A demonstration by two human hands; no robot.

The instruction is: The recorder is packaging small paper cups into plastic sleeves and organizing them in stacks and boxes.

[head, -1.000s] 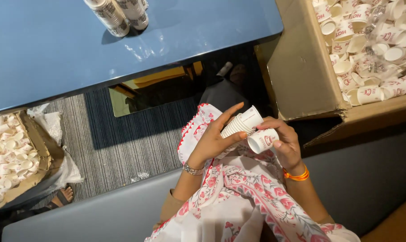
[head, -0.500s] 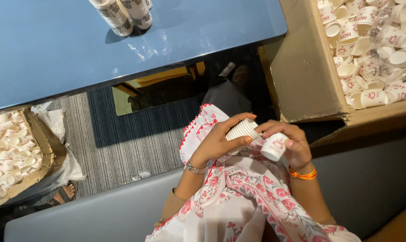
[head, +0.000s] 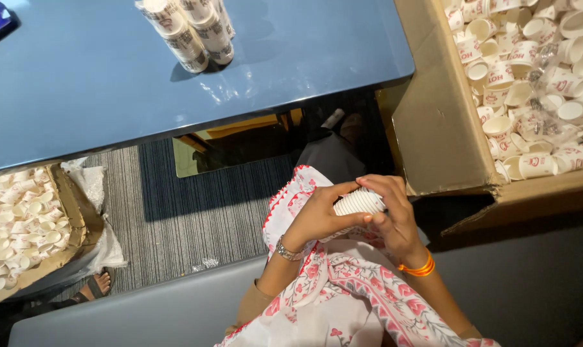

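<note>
Where both hands meet, low over the lap: short stack of white paper cups (head: 359, 202), lying on its side, ribbed rims showing. Held from both ends. Left hand (head: 317, 215), with a silver bracelet, wrapped round one end, grip closed on the stack. Right hand (head: 394, 215), with orange bangles, cupped over the other end, grip closed on it too. No loose cup seen in either hand.

Just under the hands: white cloth with red flowers (head: 343, 289).

Farther up, on the blue surface (head: 291, 71): a few tall stacks (head: 185, 32) of the same cups, standing close together, looking finished.

Off to the right: big cardboard box (head: 433, 128), full of loose cups (head: 529, 77), all jumbled, none stacked.

Off to the left, down on the striped floor (head: 195, 218): second box (head: 69, 212), also piled with loose cups.

Judging from that: only a small part stacked, a great many cups left in both boxes.
</note>
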